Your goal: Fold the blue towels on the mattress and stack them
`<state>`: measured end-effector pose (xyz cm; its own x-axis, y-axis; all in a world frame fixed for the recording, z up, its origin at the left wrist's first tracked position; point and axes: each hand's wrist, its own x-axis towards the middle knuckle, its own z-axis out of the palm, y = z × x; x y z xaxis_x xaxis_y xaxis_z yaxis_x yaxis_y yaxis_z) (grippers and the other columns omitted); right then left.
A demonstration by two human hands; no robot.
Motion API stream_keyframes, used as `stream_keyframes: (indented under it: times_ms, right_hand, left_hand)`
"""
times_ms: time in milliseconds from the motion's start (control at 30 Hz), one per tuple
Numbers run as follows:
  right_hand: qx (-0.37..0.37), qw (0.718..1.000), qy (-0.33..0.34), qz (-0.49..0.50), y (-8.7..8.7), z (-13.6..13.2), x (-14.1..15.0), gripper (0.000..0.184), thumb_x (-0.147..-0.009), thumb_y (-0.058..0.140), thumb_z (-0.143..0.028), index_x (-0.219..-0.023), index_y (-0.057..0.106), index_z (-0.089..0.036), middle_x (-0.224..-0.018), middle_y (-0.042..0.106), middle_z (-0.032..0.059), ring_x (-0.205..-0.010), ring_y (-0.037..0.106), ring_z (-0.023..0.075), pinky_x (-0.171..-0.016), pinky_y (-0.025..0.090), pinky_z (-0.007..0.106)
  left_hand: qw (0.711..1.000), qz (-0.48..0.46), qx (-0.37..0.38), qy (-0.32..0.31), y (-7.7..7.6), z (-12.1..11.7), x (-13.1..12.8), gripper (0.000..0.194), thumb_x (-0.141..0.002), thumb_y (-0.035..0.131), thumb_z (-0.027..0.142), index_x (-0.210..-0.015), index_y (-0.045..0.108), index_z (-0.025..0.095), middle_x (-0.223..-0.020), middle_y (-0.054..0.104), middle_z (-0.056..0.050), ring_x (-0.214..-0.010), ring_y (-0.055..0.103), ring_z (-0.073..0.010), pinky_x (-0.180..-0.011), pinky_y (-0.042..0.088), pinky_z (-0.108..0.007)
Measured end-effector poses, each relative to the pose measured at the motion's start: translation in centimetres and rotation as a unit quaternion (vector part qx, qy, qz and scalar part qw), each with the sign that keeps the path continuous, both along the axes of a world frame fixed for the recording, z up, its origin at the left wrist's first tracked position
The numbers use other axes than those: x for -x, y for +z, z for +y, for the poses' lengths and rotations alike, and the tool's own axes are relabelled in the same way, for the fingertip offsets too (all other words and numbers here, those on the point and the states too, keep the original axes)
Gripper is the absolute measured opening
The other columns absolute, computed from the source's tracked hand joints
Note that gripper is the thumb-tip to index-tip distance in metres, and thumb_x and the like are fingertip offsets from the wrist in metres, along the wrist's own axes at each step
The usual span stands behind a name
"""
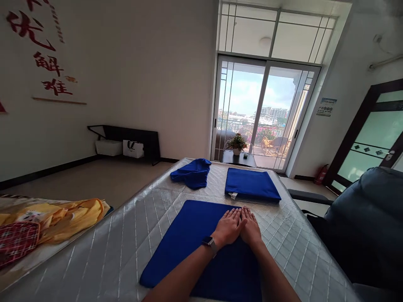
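- Blue cloth (182, 239), flat: on quilted cover (103, 256), 12 o'clock.
- Left hand (227, 230), right hand (251, 227): touching, palms down, cloth's 1 o'clock; fingers extended, clamping nothing; apparently smoothing.
- Lifting: would require fingertips under an edge.

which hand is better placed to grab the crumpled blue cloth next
Probably the left hand: the crumpled blue cloth lies ahead and to its left, while the right hand would have to reach across the left one.

Both hands (239, 227) lie palms down, side by side, touching.
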<state>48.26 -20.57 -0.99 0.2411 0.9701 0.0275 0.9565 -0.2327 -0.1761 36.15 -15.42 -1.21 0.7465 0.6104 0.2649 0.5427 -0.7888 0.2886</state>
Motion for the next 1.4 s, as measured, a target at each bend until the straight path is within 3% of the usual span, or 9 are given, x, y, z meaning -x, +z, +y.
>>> stream_keyframes:
  times_ms: [233, 333, 433, 667, 833, 1033, 1400]
  right_hand:
    - [-0.018, 0.999, -0.032, 0.031, 0.2, 0.5, 0.5, 0.067, -0.103, 0.018, -0.039, -0.160, 0.023, -0.006, -0.169, 0.019, 0.0089, -0.156, 0.013, 0.0200, -0.126, 0.011, 0.039]
    - [-0.015, 0.999, -0.031, 0.023, 0.1, 0.5, 0.5, 0.066, -0.103, 0.018, -0.039, -0.161, 0.023, -0.007, -0.169, 0.019, 0.0082, -0.156, 0.013, 0.0194, -0.126, 0.010, 0.038]
    - [-0.007, 0.999, -0.030, 0.010, -0.1, 0.6, 0.4, 0.066, -0.103, 0.018, -0.039, -0.161, 0.023, -0.008, -0.169, 0.018, 0.0086, -0.156, 0.012, 0.0194, -0.126, 0.010, 0.038]
    - [0.010, 0.999, -0.028, -0.013, -0.4, 0.8, 0.3, 0.067, -0.103, 0.016, -0.039, -0.161, 0.019, -0.006, -0.169, 0.016, 0.0082, -0.156, 0.010, 0.0177, -0.126, 0.010, 0.036]
    - [0.010, 0.999, -0.027, -0.015, -0.6, 1.1, 0.2, 0.066, -0.103, 0.018, -0.040, -0.161, 0.021, -0.008, -0.169, 0.017, 0.0074, -0.156, 0.011, 0.0174, -0.126, 0.011, 0.035]
    - [0.014, 0.999, -0.034, -0.003, -1.1, 1.5, 0.0, 0.068, -0.102, 0.017, -0.041, -0.161, 0.019, -0.008, -0.169, 0.016, 0.0068, -0.156, 0.011, 0.0181, -0.126, 0.009, 0.036]
    - [0.014, 0.999, -0.042, -0.005, -0.2, 0.3, 1.2, 0.067, -0.102, 0.018, -0.040, -0.161, 0.020, -0.007, -0.169, 0.015, 0.0078, -0.156, 0.010, 0.0209, -0.126, 0.012, 0.041]
  left_hand:
    - [0.994, 0.051, 0.008, 0.099, 0.1, 4.5, 9.6, 0.072, -0.102, 0.021, 0.066, -0.155, 0.042, 0.021, -0.163, 0.034, -0.010, -0.153, 0.026, -0.0273, -0.125, 0.021, -0.051]
    - [0.987, 0.057, 0.011, 0.147, -0.3, 6.5, 13.9, 0.076, -0.102, 0.021, 0.067, -0.156, 0.041, 0.018, -0.163, 0.033, -0.011, -0.153, 0.025, -0.0282, -0.125, 0.019, -0.051]
    - [0.983, 0.052, 0.012, 0.176, -0.7, 7.2, 16.2, 0.082, -0.100, 0.021, 0.070, -0.156, 0.039, 0.013, -0.164, 0.031, -0.013, -0.153, 0.025, -0.0288, -0.126, 0.018, -0.050]
    - [0.981, 0.033, 0.019, 0.189, -0.1, 6.3, 16.3, 0.087, -0.098, 0.021, 0.073, -0.156, 0.040, 0.011, -0.164, 0.030, -0.014, -0.154, 0.025, -0.0294, -0.127, 0.017, -0.047]
    - [0.980, 0.023, 0.025, 0.195, 0.2, 6.8, 17.2, 0.084, -0.098, 0.026, 0.071, -0.156, 0.040, 0.012, -0.163, 0.031, -0.014, -0.153, 0.024, -0.0301, -0.127, 0.017, -0.047]
    - [0.976, 0.036, 0.017, 0.214, 0.0, 7.1, 18.0, 0.086, -0.099, 0.021, 0.071, -0.156, 0.036, 0.007, -0.164, 0.028, -0.017, -0.154, 0.022, -0.0286, -0.125, 0.019, -0.047]
    - [0.977, 0.030, 0.003, 0.212, -0.3, 7.3, 17.8, 0.086, -0.099, 0.023, 0.069, -0.155, 0.038, 0.005, -0.163, 0.030, -0.019, -0.153, 0.024, -0.0295, -0.125, 0.021, -0.046]
